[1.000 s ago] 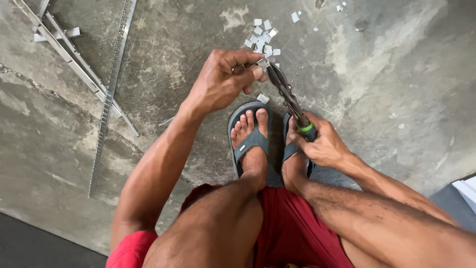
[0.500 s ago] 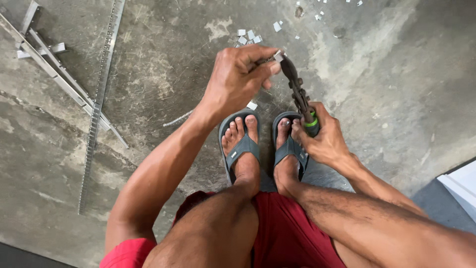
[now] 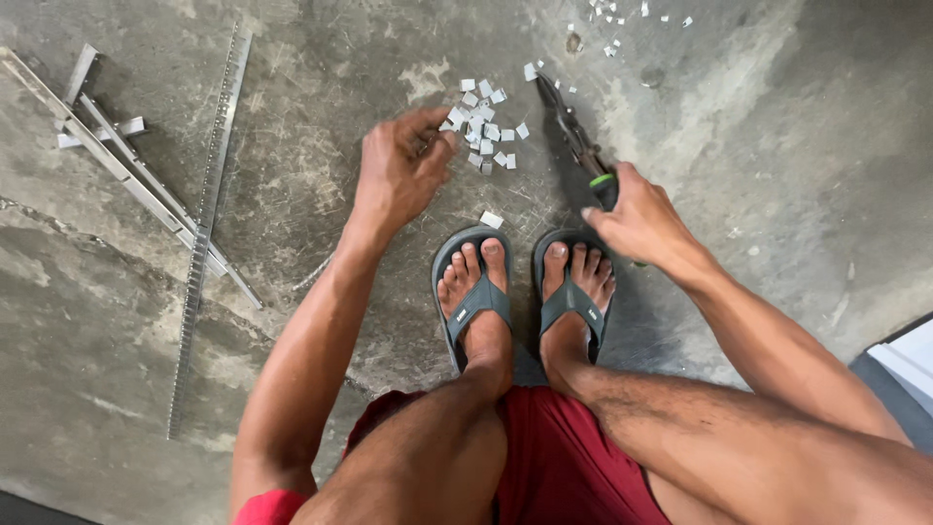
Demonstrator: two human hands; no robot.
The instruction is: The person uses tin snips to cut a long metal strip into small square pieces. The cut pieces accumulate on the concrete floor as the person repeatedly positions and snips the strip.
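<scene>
The left hand (image 3: 400,173) hangs loosely curled, fingertips at the pile of small metal squares (image 3: 483,124) on the concrete floor (image 3: 321,58), while the right hand (image 3: 637,216) grips the snips (image 3: 575,136) beside it.

Your left hand (image 3: 400,173) is over the concrete floor (image 3: 777,126), fingers curled beside the heap of small pale metal squares (image 3: 483,124); your right hand (image 3: 637,216) grips the green-handled snips (image 3: 575,141); grey sandals (image 3: 476,292) below; metal strips (image 3: 199,233) lie left.
</scene>
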